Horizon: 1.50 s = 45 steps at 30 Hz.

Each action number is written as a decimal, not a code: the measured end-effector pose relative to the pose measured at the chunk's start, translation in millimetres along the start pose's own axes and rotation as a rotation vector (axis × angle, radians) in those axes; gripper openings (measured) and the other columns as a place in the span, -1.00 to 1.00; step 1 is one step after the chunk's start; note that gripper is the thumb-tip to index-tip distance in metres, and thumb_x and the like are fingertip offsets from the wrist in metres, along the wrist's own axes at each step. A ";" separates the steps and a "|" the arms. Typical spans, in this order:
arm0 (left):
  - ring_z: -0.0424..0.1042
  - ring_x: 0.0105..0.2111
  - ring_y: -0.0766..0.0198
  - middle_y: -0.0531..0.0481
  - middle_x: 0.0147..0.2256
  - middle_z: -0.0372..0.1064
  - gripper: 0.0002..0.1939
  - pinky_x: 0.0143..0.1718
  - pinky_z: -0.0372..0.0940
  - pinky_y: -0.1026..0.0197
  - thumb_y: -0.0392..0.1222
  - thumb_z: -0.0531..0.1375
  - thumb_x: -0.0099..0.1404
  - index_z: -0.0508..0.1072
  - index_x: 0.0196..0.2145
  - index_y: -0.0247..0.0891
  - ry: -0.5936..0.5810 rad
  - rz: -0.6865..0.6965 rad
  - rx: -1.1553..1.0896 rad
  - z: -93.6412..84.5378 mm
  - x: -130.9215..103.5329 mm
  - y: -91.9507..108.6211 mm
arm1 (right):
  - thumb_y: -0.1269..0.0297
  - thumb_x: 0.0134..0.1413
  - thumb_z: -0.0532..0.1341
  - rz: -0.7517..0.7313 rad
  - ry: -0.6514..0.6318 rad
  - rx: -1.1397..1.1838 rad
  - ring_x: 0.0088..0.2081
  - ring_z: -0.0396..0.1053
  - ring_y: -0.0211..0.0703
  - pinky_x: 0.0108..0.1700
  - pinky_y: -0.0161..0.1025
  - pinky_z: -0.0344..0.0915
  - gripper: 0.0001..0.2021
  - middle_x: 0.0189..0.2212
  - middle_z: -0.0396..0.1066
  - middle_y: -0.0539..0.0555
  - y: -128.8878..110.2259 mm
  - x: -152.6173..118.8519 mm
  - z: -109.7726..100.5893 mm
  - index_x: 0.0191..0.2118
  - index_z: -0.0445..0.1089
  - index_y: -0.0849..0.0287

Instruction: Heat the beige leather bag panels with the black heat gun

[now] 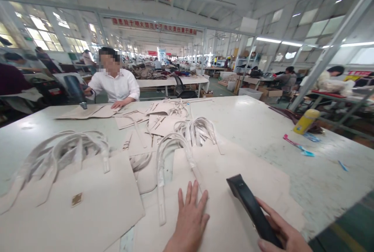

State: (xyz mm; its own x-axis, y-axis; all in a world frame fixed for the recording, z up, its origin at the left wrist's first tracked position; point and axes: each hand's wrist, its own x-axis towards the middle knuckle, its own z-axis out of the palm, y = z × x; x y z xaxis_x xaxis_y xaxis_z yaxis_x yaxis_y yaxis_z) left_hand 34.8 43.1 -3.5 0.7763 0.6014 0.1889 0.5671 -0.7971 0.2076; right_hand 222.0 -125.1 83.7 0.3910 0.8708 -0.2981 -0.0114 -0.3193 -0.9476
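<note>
A wide, pale workbench (239,115) is covered in its near and middle part by flat beige panels (228,166) of leather-like material. The left hand (191,217) is laid palm down on these panels near the near edge, and its fingers are spread. By the right hand (284,224), to the right of it, a long black handheld tool with a wide flat head (253,205) is gripped, with the fingers wrapped around its body. The head is pointed toward the far left; whether the panels are touched by it cannot be told.

Just beyond the left hand, a beige looped strap handle in clear film (160,181) is seen, and farther a bundle of similar handles (204,131) is placed. Toward the near left corner, another beige panel (102,197) is laid, on which a small gold-coloured fitting (77,199) is carried; wrapped beige handles (52,146) are looped at its far side.

At the far edge, on the left, a dark blue handheld tool (73,88) is held over beige pieces (93,110) by a person in a white shirt (117,86). Near the right edge, a yellow cylindrical bottle (306,121) and a pink-and-blue thin item (298,146) are placed.
</note>
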 end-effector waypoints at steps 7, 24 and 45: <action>0.15 0.03 0.07 -0.11 0.02 0.22 -0.53 0.06 -0.31 -0.14 0.05 -0.03 0.21 0.16 0.07 -0.05 0.310 0.068 0.178 27.0 -18.9 22.6 | 0.41 -0.29 0.15 0.049 -0.061 -0.035 -0.65 0.27 -0.28 -0.70 -0.34 0.21 -0.27 -0.49 0.34 -0.06 -27.1 39.0 17.0 0.13 -0.05 0.11; 0.02 0.11 -0.01 -0.10 0.10 0.10 -0.43 0.05 -0.29 -0.23 -0.16 0.03 0.11 0.09 0.11 -0.05 0.232 -0.068 0.135 25.0 -20.9 25.5 | 0.31 -0.24 0.22 -0.081 -0.034 -0.052 -0.67 0.30 -0.23 -0.69 -0.29 0.26 -0.29 -0.60 0.31 -0.10 -67.8 88.9 8.5 0.12 0.00 0.12; -0.27 0.19 -0.05 -0.13 0.20 -0.20 -0.38 0.03 -0.33 -0.42 -0.16 -0.03 0.17 -0.10 0.18 -0.15 -0.014 -0.134 -0.065 12.5 -29.4 31.3 | 0.28 -0.19 0.19 0.053 -0.162 -0.146 -0.63 0.30 -0.23 -0.67 -0.28 0.26 -0.29 -0.54 0.28 -0.09 -41.5 62.9 38.2 0.15 -0.07 0.05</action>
State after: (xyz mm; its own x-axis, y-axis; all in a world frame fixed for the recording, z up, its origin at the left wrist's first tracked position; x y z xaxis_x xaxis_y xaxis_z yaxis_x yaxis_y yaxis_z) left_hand 33.1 -0.3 -14.6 0.6991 0.7008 0.1422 0.6468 -0.7045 0.2920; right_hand 211.9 -42.8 99.9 0.2403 0.8964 -0.3725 0.1098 -0.4064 -0.9071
